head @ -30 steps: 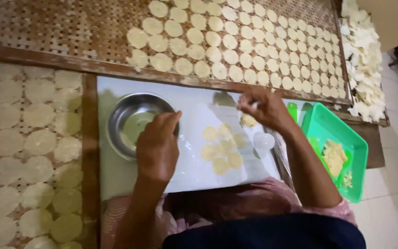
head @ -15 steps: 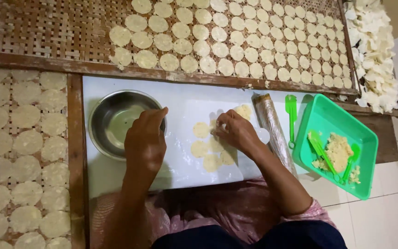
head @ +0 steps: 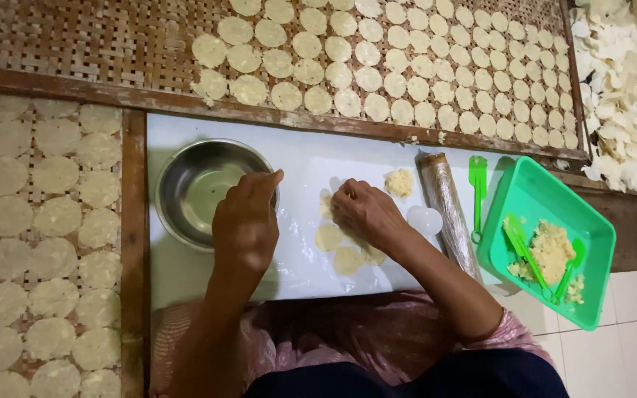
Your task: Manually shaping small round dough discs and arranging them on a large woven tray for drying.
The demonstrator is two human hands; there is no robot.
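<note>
Three flat round pale dough discs (head: 339, 248) lie under my right hand (head: 366, 214), fingers pressed together; my left hand (head: 245, 221), fingers curled together, touches one round steel bowl (head: 193, 184) at its rim.

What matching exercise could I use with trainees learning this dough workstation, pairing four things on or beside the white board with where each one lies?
Things:
1. metal bowl
2. rolling pin
3. green tray
4. lump of dough

Places:
A. off the board's right edge, holding crumbly dough and green tools
B. on the board's left part, by the left hand
C. on the board, just left of the rolling pin's far end
D. lying along the board's right edge

Pairs: 1-B, 2-D, 3-A, 4-C
</note>
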